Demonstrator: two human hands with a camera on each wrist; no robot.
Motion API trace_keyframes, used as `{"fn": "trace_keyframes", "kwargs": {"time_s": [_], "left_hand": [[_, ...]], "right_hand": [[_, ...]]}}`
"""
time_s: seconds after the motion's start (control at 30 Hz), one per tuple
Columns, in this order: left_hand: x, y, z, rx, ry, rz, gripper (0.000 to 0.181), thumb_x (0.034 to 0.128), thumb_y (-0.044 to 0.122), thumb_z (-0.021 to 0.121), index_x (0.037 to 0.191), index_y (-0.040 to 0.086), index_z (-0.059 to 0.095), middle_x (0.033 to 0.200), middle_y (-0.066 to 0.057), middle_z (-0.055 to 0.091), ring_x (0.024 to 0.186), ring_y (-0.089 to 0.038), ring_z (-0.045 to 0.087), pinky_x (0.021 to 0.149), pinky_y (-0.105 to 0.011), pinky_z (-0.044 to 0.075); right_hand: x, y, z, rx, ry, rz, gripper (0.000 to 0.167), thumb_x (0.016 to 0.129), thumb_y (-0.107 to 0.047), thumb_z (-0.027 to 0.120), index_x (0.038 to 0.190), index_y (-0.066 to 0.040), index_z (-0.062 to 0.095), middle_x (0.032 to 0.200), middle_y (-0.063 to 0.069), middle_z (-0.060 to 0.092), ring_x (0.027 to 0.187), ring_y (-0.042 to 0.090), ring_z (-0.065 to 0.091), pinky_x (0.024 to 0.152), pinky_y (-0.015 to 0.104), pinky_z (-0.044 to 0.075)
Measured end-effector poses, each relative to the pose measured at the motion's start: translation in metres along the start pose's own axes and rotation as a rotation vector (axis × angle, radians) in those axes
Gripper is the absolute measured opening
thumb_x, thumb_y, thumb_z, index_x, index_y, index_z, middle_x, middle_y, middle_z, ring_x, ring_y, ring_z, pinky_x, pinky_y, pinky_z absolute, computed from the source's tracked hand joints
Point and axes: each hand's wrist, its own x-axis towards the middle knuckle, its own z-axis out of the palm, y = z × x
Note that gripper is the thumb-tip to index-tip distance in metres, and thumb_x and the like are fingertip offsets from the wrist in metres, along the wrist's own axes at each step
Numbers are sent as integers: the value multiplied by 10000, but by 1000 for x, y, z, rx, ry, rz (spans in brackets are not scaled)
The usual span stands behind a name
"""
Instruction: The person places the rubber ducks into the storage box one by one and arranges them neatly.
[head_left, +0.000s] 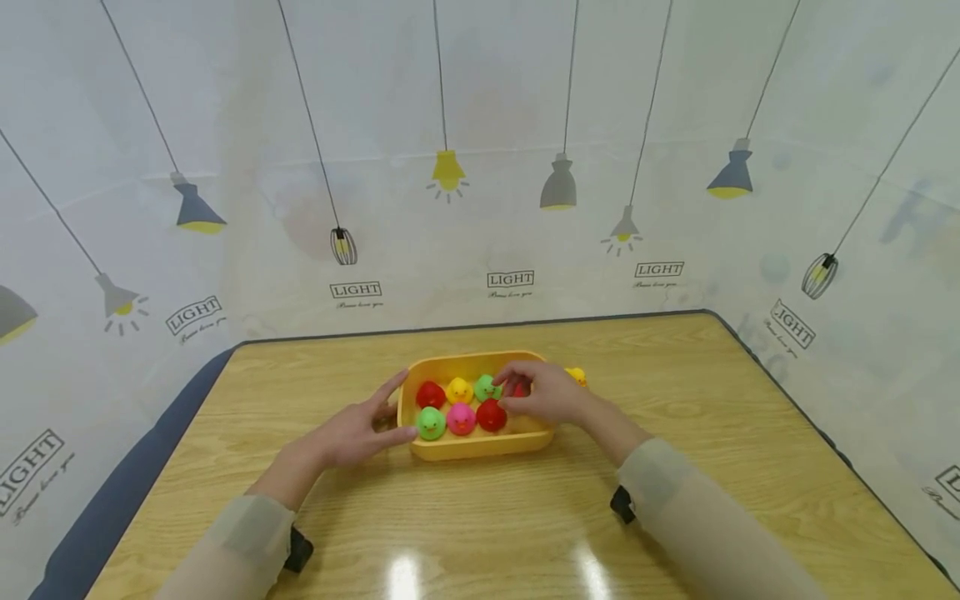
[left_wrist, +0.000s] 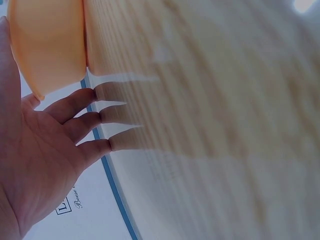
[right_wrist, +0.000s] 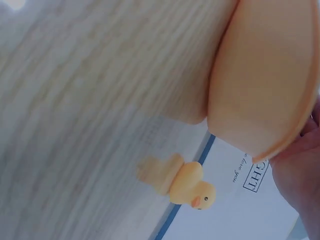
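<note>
A yellow plastic tray holds several rubber ducks in two rows, among them a pink duck, a yellow duck and a green duck. My left hand spans the tray's left end, thumb by the front rim and index finger at the back rim. In the left wrist view its other fingers touch the table beside the tray wall. Over the tray's right part, my right hand has its thumb and fingers curled round a red duck, mostly hidden by the hand.
Another yellow duck stands on the wooden table just right of the tray, partly behind the right hand in the head view. A white cloth wall printed with lamps surrounds the table's back and sides.
</note>
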Motion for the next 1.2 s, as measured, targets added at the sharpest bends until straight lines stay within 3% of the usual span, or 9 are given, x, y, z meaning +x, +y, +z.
{"fn": "trace_keyframes", "kwargs": {"time_s": [0.23,0.43,0.87,1.2], "left_hand": [[0,0,0,-4,-3,-2,1035,971,769,652,1747,512,17,1675,-154,540,1569,-519,446,1257,-790,306],[-1,1,0,-3,-7,-5,1018,985,747,652,1739,533,3,1682,-147,533,1576,-515,437,1259,-795,295],[0,-1,0,-7,-15,-3,1025,976,768,645,1733,547,-9,1700,-145,507,1587,-523,415,1261,-803,279],[-1,0,0,-14,-16,-8,1035,964,777,652,1731,553,-6,1721,-124,477,1608,-518,384,1268,-808,256]], "right_hand": [[-18,-2,-18,32,56,-18,285,999,-232,819,1254,-112,774,1020,-6,741,886,184,599,736,262,504],[-43,11,-40,30,81,-41,277,993,-223,823,1243,-116,771,1010,7,733,853,191,590,712,248,492],[-100,50,-73,4,76,49,242,1014,-240,811,1236,-155,765,996,6,719,818,158,592,701,238,502],[-125,73,-84,21,64,82,309,1031,-223,792,1291,-64,744,1023,25,731,823,129,589,694,240,505]]}}
